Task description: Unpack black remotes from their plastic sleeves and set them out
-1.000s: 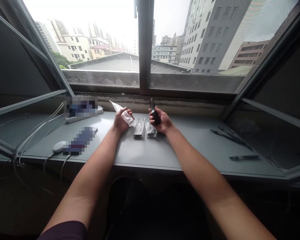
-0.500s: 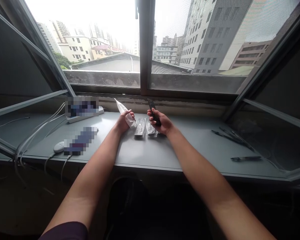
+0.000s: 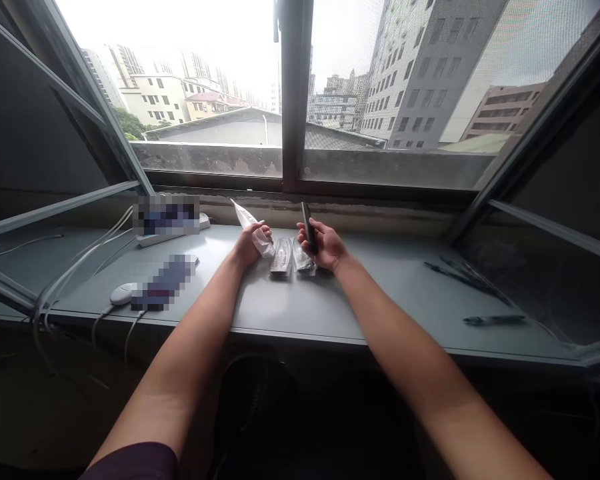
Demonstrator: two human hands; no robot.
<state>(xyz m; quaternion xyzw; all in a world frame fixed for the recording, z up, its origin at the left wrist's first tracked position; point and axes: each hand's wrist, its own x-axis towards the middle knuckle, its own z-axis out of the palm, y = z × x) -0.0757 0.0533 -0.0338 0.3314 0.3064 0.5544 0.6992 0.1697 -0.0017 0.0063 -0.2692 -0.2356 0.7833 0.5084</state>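
My left hand [image 3: 251, 244] is closed on a thin white plastic bag [image 3: 245, 216], whose pointed end sticks up past the thumb. In my right hand [image 3: 327, 245] is a slim black remote control [image 3: 307, 225], held upright with its narrow side towards me; its buttons do not show from this angle. Between the hands, two clear plastic packets lie on the desk: a left packet [image 3: 281, 257] and a right packet [image 3: 303, 259], each with something dark inside. My right fingers partly cover the right packet.
The grey desk [image 3: 300, 313] runs below a window. At left are a white power strip [image 3: 173, 230] with cables, a phone-like blurred item [image 3: 165, 283] and a white round device [image 3: 124, 294]. Pens lie at right, one pen [image 3: 494, 320] near the edge. Metal frames flank both sides.
My right hand has turned the remote control from its button face to its narrow edge. My left hand keeps its hold on the white bag. The view has shifted slightly.
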